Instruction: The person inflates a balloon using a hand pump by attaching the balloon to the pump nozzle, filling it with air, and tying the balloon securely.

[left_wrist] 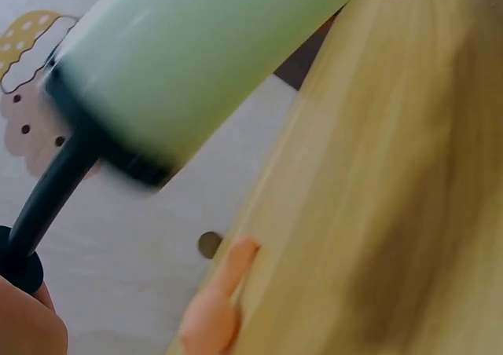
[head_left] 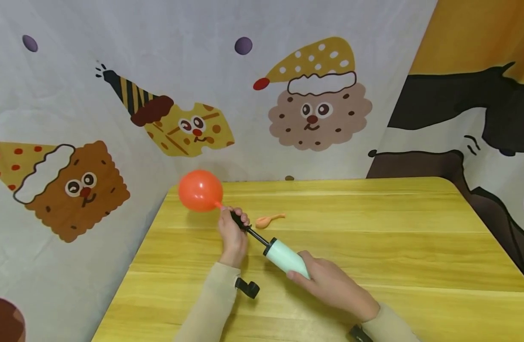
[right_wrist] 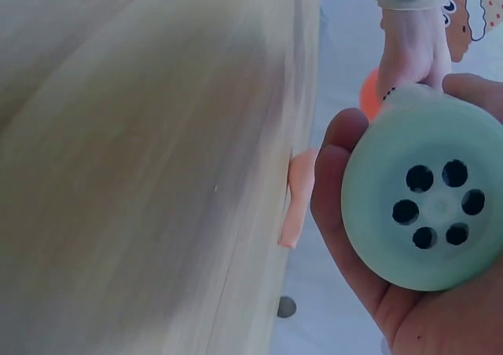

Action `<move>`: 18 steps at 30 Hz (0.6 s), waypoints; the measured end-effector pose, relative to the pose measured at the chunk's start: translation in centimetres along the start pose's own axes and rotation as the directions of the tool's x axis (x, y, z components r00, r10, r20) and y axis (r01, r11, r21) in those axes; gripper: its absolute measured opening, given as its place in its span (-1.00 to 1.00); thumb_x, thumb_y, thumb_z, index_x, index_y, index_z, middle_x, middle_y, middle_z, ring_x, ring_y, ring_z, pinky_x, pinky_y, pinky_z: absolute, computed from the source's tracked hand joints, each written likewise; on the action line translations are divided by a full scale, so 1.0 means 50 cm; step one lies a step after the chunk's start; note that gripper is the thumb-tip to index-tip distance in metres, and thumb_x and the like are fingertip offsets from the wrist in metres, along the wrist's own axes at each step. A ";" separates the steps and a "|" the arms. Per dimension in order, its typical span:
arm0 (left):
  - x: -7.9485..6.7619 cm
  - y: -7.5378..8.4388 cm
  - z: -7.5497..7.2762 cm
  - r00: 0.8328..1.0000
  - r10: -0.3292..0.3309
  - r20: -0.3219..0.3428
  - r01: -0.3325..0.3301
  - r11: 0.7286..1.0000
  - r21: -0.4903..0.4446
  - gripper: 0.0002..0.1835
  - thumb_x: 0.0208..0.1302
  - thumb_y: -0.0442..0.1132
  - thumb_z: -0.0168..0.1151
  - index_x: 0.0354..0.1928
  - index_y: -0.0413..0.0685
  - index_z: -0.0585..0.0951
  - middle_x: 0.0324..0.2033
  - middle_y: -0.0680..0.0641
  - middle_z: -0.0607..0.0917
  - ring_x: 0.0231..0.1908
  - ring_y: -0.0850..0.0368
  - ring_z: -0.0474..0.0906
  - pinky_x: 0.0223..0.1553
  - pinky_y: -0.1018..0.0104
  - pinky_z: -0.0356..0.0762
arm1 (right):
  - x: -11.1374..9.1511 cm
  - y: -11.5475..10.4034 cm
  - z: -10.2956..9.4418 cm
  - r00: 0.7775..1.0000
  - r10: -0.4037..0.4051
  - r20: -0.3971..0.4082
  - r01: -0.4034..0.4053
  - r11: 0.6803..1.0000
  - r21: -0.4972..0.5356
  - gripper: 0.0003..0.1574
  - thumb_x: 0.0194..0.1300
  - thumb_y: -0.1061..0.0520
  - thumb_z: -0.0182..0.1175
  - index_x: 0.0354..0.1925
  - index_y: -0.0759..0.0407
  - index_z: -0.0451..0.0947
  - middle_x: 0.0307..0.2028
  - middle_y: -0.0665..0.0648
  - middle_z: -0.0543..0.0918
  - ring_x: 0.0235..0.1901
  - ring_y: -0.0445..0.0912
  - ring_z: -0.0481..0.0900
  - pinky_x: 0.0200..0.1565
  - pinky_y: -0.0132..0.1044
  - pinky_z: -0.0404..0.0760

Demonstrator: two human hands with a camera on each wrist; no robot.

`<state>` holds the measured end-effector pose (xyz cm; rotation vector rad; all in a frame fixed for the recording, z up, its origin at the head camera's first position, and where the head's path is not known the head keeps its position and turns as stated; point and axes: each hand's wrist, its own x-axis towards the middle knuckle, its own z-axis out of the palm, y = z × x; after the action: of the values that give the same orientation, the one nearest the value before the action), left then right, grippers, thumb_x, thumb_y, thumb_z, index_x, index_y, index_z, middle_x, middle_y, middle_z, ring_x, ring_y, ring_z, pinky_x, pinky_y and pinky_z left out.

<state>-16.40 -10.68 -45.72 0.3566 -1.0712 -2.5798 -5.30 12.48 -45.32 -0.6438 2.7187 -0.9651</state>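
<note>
While the left grip (head_left: pixel 233 235) curls round the black plastic end (head_left: pixel 238 220) by the neck of the round red balloon (head_left: pixel 201 191), above the yellow wood-grain worktop (head_left: pixel 373 228), and the right grip (head_left: pixel 330 282) wraps the mint-green cylindrical pump (head_left: pixel 286 258), loosening the left could let the balloon slip off.

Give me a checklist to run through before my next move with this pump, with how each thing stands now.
1. Left hand grips the pump's black end beside the balloon: ok.
2. Right hand is wrapped round the mint-green pump body: ok.
3. Black rod shows between the black end and the body, so there seems to be room to push: ok.
4. Red balloon is round, with no visible tear: ok.
5. Balloon's seal on the pump: cannot tell, the left hand hides the joint.
6. Uninflated orange balloon lies apart from the pump: ok.
</note>
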 end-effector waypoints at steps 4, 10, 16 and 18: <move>-0.017 -0.020 -0.002 0.999 -0.035 0.021 0.034 0.999 0.026 -0.66 0.73 -0.03 -0.26 -0.26 -0.03 0.30 -0.52 0.02 0.44 -0.62 0.22 0.34 -0.58 0.46 0.34 | 0.018 -0.008 0.008 1.000 -0.001 -0.001 0.001 1.000 0.018 -0.27 0.51 -0.42 0.05 0.09 0.21 0.44 -0.45 -0.05 0.50 -0.52 -0.22 0.43 -0.52 -0.31 0.45; -0.044 -0.043 -0.002 0.997 -0.067 0.035 0.063 0.994 0.084 -0.67 0.73 -0.01 -0.25 -0.25 -0.02 0.31 -0.51 0.04 0.45 -0.60 0.22 0.37 -0.53 0.44 0.38 | 0.040 -0.010 0.018 1.000 -0.001 -0.008 0.001 1.000 0.019 -0.25 0.52 -0.42 0.02 0.07 0.25 0.45 -0.50 -0.05 0.48 -0.57 -0.23 0.42 -0.57 -0.32 0.45; -0.054 -0.049 -0.004 0.996 -0.085 0.025 0.082 0.992 0.099 -0.66 0.73 -0.01 -0.25 -0.25 0.00 0.32 -0.51 0.05 0.47 -0.60 0.24 0.40 -0.52 0.45 0.39 | 0.047 -0.012 0.024 1.000 0.008 -0.004 -0.008 0.999 0.036 -0.24 0.53 -0.42 0.02 0.10 0.26 0.46 -0.49 -0.04 0.49 -0.56 -0.21 0.44 -0.57 -0.30 0.45; -0.050 -0.045 -0.005 0.998 -0.066 0.023 0.064 0.993 0.100 -0.66 0.72 0.00 -0.25 -0.26 0.00 0.32 -0.52 0.05 0.47 -0.61 0.24 0.39 -0.54 0.45 0.39 | 0.048 -0.013 0.025 1.000 0.004 -0.004 -0.004 0.999 0.048 -0.23 0.53 -0.41 0.03 0.12 0.27 0.47 -0.46 -0.03 0.51 -0.54 -0.21 0.45 -0.55 -0.31 0.47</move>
<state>-14.48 -8.38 -47.26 0.3892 -1.2189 -2.6006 -6.81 10.25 -45.96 -0.6283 2.6906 -1.0282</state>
